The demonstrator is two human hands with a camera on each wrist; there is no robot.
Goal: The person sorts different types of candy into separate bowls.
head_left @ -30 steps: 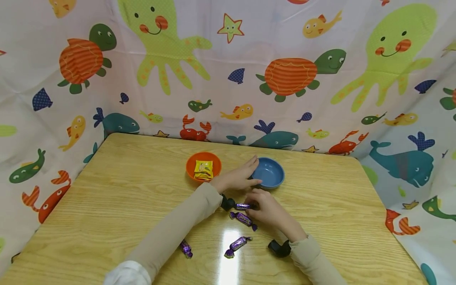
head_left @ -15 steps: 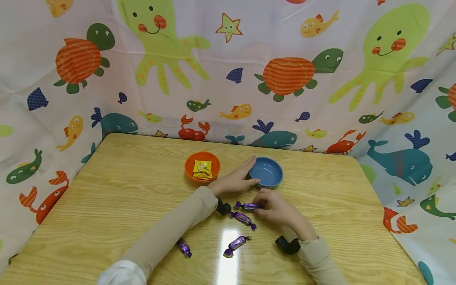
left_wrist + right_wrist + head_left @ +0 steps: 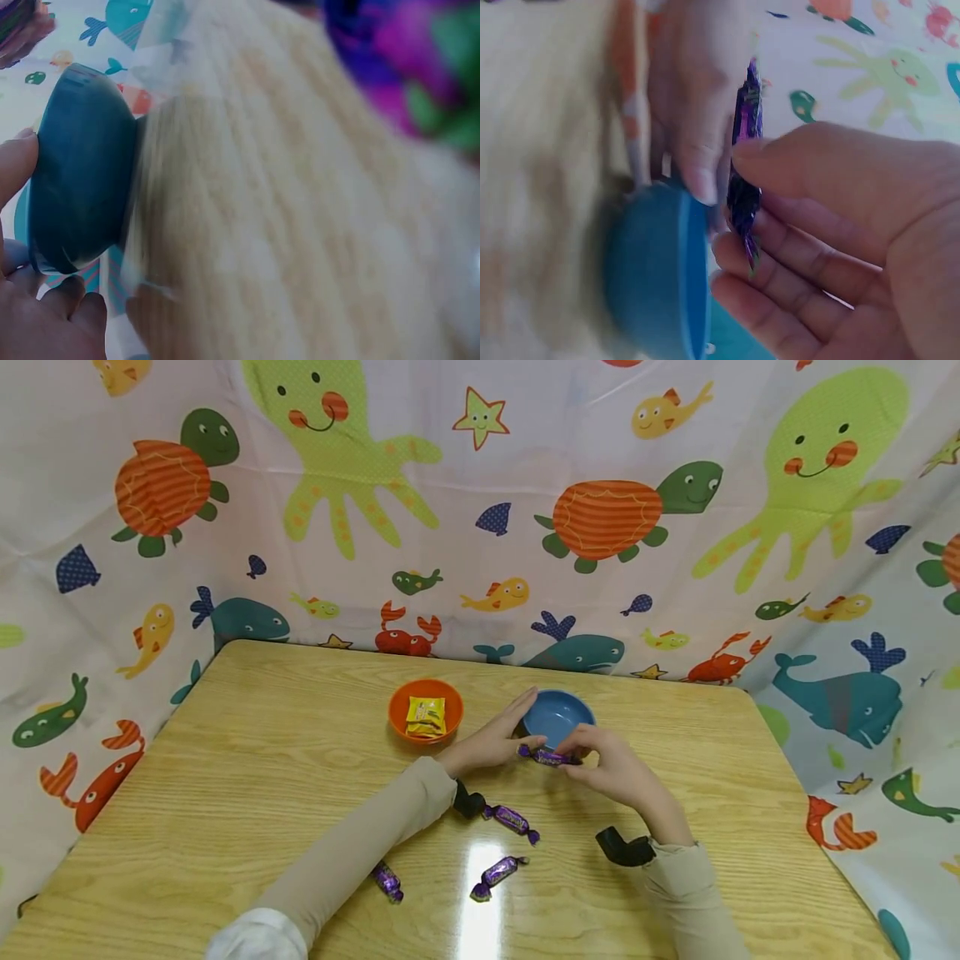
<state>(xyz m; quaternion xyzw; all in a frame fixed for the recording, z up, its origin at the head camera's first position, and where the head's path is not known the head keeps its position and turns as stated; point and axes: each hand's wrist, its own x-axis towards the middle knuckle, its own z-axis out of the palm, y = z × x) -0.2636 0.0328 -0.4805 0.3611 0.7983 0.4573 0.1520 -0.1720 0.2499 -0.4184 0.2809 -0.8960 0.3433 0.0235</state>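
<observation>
My right hand [image 3: 618, 772] pinches a purple twist-wrapped candy [image 3: 549, 757] between thumb and fingers. The candy is raised just in front of the near rim of the blue bowl [image 3: 551, 708]; the right wrist view shows the candy [image 3: 744, 199] upright in frame, beside the bowl [image 3: 649, 262]. Along the bowl's left side lies my left hand [image 3: 491, 745], its fingers extended and its thumb at the front. In the left wrist view its thumb [image 3: 16, 163] touches the bowl's rim.
Left of the blue bowl stands an orange bowl [image 3: 397, 703] holding yellow packets [image 3: 426, 717]. Three more purple candies lie nearer: one candy [image 3: 512, 819] in the middle, another candy [image 3: 498, 871] below it, a third candy [image 3: 388, 882] by the left sleeve. A patterned cloth [image 3: 480, 527] hangs behind.
My right hand has picked up the farthest purple candy from the table and carried it up and away to the blue bowl's near rim. My left hand stays at the bowl.
</observation>
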